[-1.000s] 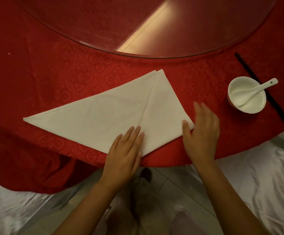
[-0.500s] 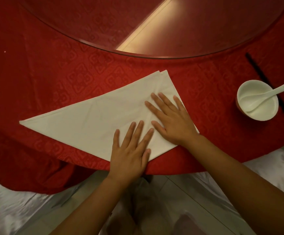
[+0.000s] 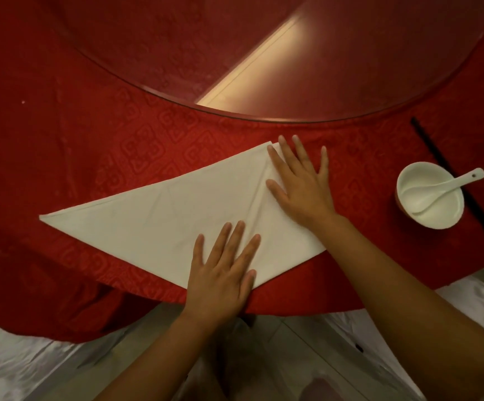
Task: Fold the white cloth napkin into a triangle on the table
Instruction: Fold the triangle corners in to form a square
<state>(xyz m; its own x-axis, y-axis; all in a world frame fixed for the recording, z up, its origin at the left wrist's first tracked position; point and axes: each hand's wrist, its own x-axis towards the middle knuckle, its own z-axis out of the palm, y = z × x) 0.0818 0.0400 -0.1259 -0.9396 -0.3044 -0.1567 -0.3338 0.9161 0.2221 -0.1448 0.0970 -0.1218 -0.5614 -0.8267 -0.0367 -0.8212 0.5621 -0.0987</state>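
The white cloth napkin (image 3: 159, 218) lies flat on the red tablecloth (image 3: 61, 140) as a long triangle, its sharp tip pointing left and a folded flap on its right part. My left hand (image 3: 223, 273) rests palm down on the napkin's near edge, fingers spread, close to the table's rim. My right hand (image 3: 301, 180) lies flat on the right flap, its fingertips reaching the napkin's far corner. Neither hand grips the cloth; both lie flat on it.
A white bowl (image 3: 437, 215) holding a white spoon (image 3: 449, 189) stands at the right, with black chopsticks (image 3: 434, 157) lying beside it. A glass turntable (image 3: 264, 53) fills the far middle. The table's edge runs just under my left hand; silvery chair covers (image 3: 9, 366) lie below.
My right hand moved from beside the napkin onto its right flap, then slid up toward the far corner. My left hand stayed flat on the near edge.
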